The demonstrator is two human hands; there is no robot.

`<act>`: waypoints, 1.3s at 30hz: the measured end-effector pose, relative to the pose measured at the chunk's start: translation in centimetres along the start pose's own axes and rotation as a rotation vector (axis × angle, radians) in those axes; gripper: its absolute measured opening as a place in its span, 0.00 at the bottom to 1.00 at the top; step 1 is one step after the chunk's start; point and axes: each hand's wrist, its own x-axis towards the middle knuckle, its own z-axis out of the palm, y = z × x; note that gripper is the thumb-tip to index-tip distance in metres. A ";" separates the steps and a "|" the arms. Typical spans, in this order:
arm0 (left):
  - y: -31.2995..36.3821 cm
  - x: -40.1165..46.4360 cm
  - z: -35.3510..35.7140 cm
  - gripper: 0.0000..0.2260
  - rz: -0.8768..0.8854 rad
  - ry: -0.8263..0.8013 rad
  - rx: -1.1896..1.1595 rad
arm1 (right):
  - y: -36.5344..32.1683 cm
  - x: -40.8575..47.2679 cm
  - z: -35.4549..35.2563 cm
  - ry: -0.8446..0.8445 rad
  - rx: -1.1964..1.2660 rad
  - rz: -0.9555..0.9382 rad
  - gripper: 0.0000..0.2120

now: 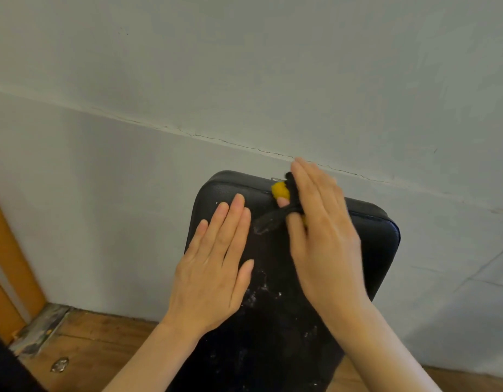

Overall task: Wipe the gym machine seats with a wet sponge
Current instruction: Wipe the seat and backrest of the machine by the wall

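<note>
Sponge [280, 190] under right hand [324, 230]; left hand [213, 267] flat on seat [372, 239].

A single head-worn view is aimed forward and down, close over the black seat pad [287, 278] against the wall [244, 66].

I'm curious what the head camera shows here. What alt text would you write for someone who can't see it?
A person's right hand presses a yellow sponge with a dark scouring side against the top of a black padded gym seat, while the left hand rests flat on the pad. White specks dot the pad; behind it are a cracked pale wall and a wooden floor.
</note>
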 end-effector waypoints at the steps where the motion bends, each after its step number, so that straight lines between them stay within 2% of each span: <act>1: 0.0 0.0 0.1 0.28 0.003 0.010 0.005 | 0.5 -0.7 -0.2 0.020 0.013 0.028 0.26; 4: -0.3 0.0 0.4 0.32 -0.009 0.017 0.022 | -0.3 -1.6 0.8 0.082 -0.064 -0.008 0.25; 8: -0.4 -0.1 0.2 0.27 -0.009 0.020 0.026 | -1.5 1.4 2.2 0.062 -0.091 -0.152 0.24; 12: -0.4 -0.3 0.4 0.30 0.007 0.026 0.015 | 0.1 -4.4 2.5 0.085 -0.137 -0.170 0.30; 14: -0.4 -0.2 0.5 0.33 0.014 0.035 0.028 | 0.3 -5.1 2.7 0.116 -0.196 -0.211 0.29; 18: -0.3 0.0 0.2 0.31 0.000 0.020 0.014 | -1.1 -1.6 3.0 0.169 -0.088 -0.094 0.24; 22: -0.4 -0.4 0.3 0.29 0.016 0.013 0.016 | 0.1 -6.2 2.9 0.122 -0.154 -0.149 0.28; 27: -0.4 0.0 0.0 0.33 -0.002 0.009 0.002 | -1.8 -1.1 2.9 0.121 -0.028 -0.114 0.23; 30: -0.3 -0.3 0.0 0.33 -0.001 -0.019 -0.002 | 0.4 -3.5 1.8 0.076 -0.106 -0.169 0.25; 32: -0.3 -0.4 0.0 0.34 0.004 -0.011 0.012 | 1.3 -5.8 1.2 0.099 -0.125 -0.103 0.29; 34: -0.4 -0.2 0.0 0.33 -0.005 -0.006 0.024 | 0.4 -4.8 1.9 0.128 -0.101 -0.067 0.29; 36: -0.4 -0.2 -0.2 0.33 -0.016 -0.028 0.029 | -1.0 -3.0 2.3 0.097 -0.075 -0.125 0.25; 39: -0.3 -0.2 -0.3 0.33 -0.006 -0.052 0.016 | 0.3 -3.3 1.2 0.040 -0.109 -0.186 0.31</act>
